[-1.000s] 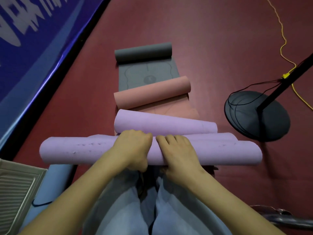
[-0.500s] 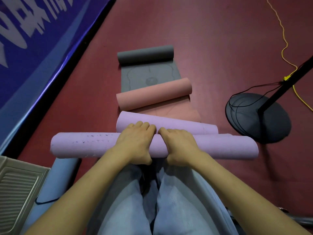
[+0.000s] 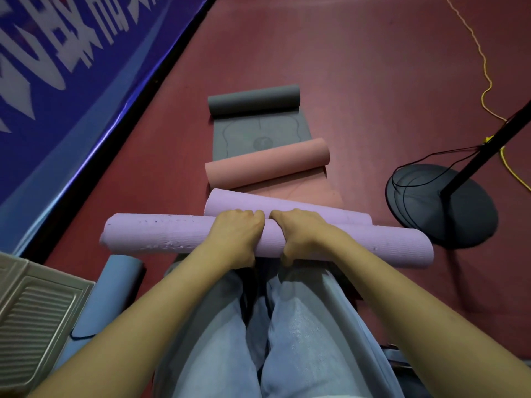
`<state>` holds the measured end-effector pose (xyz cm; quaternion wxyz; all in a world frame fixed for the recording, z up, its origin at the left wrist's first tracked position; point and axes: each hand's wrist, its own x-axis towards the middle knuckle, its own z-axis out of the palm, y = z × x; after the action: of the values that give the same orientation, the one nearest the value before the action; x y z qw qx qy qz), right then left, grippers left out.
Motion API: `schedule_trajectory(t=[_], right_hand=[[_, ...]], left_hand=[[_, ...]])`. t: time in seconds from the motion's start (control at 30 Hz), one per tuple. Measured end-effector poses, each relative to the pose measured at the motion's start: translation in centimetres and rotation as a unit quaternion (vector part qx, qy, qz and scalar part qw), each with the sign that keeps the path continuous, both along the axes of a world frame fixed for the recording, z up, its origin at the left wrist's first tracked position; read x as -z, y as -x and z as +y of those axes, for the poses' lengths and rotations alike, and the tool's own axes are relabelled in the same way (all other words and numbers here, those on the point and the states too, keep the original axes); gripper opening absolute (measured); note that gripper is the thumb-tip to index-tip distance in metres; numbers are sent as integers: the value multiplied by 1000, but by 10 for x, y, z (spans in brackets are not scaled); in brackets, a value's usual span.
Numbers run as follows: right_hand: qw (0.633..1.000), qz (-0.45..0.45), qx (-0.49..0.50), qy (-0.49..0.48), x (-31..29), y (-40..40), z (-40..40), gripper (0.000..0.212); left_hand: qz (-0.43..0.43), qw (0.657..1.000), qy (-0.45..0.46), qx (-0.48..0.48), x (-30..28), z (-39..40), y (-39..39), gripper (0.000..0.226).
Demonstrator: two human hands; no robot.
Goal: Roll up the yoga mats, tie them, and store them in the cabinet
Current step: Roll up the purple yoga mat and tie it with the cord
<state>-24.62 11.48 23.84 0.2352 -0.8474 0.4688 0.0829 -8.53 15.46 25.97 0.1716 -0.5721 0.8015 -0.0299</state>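
A rolled purple yoga mat (image 3: 161,235) lies crosswise in front of my knees. My left hand (image 3: 235,234) and my right hand (image 3: 298,231) grip its middle side by side, fingers curled over the far side and thumbs under the near side. Just behind it lies a second purple roll (image 3: 310,208). Farther off, a pink mat (image 3: 267,163) and a grey mat (image 3: 254,100) lie partly rolled, each with a flat stretch showing on the red floor.
A blue rolled mat (image 3: 112,294) lies by my left leg beside a beige slatted panel (image 3: 34,317). A black round stand base (image 3: 442,208) with pole and cables sits at the right. A yellow cord (image 3: 485,81) trails across the floor. A blue banner (image 3: 71,81) borders the left.
The purple roll has rolled away from me toward the second purple roll, and both hands went forward with it, keeping their grip.
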Motion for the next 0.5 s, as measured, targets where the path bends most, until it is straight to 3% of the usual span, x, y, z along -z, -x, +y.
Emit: schedule_trajectory(t=[0.07,0.33,0.5], right_hand=[[1000,-5,8,3,-4,2,2,75],[999,8,-7,43,-27,12,46,69],[992,19,-46,115,-30,10,103,50]], left_hand=[[1,1000,17,10,-2,-1,0,47],[21,998,29,45,-19,37,-1,49],[50,998,33,36,-9,98,2,66]])
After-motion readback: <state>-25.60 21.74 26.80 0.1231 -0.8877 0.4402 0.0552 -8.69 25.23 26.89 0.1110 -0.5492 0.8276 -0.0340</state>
